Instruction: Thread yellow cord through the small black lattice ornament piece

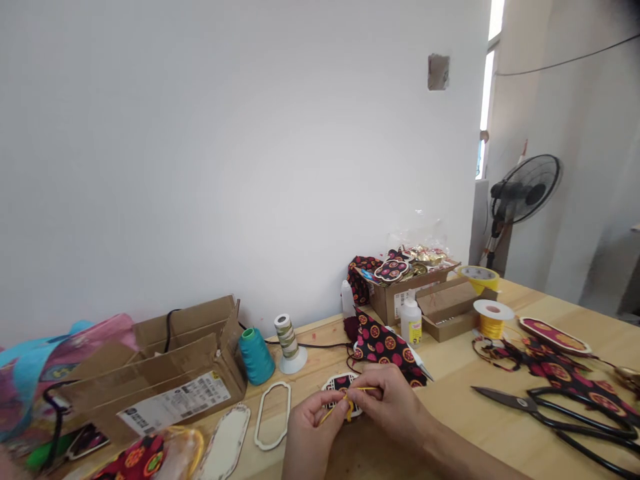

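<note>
Both hands meet low in the middle of the head view, above the table's near part. My left hand point(317, 427) pinches a yellow cord point(349, 408) between thumb and fingers. Just right of it, my right hand point(385, 400) grips the same cord, one end of which sticks out at its fingertips. Behind the fingers lies a small dark patterned piece with a white lattice frame point(340, 381), partly hidden by both hands. Whether the cord is attached to that piece cannot be made out.
Black scissors point(530, 404) lie at right, near a spool of yellow cord point(493, 325). Patterned cloth point(383, 343) and a glue bottle point(411, 321) are behind the hands. Left stand a teal thread cone point(256, 357) and an open cardboard box point(165, 380). A white oval frame point(259, 417) lies nearby.
</note>
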Action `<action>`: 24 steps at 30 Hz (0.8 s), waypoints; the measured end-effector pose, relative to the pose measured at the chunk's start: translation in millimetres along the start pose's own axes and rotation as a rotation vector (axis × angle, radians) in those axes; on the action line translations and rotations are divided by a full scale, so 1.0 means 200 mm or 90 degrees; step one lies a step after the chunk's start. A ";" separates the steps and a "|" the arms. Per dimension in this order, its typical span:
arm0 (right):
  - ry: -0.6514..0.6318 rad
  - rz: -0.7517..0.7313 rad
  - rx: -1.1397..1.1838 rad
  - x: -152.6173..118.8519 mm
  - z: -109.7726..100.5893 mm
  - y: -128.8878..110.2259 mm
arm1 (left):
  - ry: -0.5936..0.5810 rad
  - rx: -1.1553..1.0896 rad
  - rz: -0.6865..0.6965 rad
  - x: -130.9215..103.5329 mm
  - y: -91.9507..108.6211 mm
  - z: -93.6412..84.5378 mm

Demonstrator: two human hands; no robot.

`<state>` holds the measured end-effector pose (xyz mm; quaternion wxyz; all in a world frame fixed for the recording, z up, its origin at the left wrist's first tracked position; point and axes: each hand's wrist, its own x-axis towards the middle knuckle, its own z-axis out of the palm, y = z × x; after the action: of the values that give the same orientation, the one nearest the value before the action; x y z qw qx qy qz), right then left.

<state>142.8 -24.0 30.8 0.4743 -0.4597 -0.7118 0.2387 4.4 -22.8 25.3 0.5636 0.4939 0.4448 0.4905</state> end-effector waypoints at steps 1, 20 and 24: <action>0.001 -0.018 -0.027 0.00 0.00 0.00 | -0.007 0.000 -0.001 0.00 0.00 0.00; 0.011 -0.043 -0.052 0.00 -0.01 0.01 | -0.021 -0.032 -0.028 0.02 -0.04 -0.02; 0.005 -0.050 -0.068 0.00 -0.02 0.00 | -0.033 -0.020 -0.028 0.02 -0.05 -0.01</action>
<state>145.5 -25.1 32.2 0.4605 -0.4571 -0.7393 0.1798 3.3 -18.5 15.4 0.5931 0.4875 0.4330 0.4723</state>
